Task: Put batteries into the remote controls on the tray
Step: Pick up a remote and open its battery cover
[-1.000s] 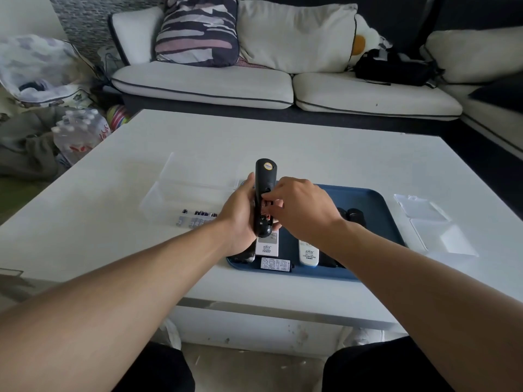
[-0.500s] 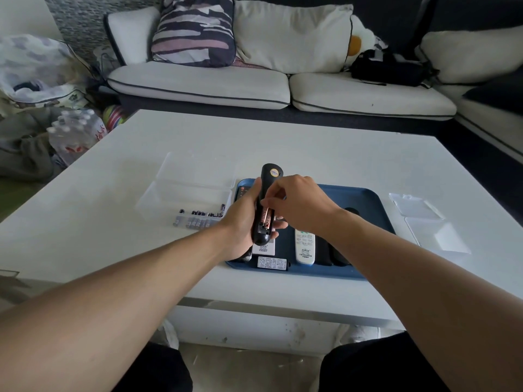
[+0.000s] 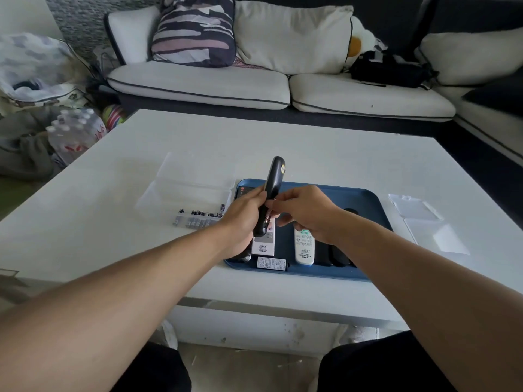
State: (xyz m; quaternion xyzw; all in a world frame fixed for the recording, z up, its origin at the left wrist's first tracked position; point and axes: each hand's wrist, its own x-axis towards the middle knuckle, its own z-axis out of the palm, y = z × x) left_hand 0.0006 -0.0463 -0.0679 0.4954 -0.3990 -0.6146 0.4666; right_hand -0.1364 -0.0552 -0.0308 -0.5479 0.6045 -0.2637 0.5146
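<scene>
above tray (image 3: 368, 199) | left hand (image 3: 243, 219) grips black remote (image 3: 273, 188) | right hand (image 3: 307, 210) pinches its back

A white coffee table (image 3: 283, 142) fills the middle of the view. Near its right edge lie two clear plastic lids (image 3: 424, 219), one just behind the other. Beyond the table's far edge stands a sofa (image 3: 203, 86) with pale seat cushions. A striped cushion (image 3: 195, 29) and a cream cushion (image 3: 291, 35) lean side by side against its back, and a black bag (image 3: 387, 70) rests on the right seat. On the floor off the table's left edge sits a shrink-wrapped pack of water bottles (image 3: 75, 134).
</scene>
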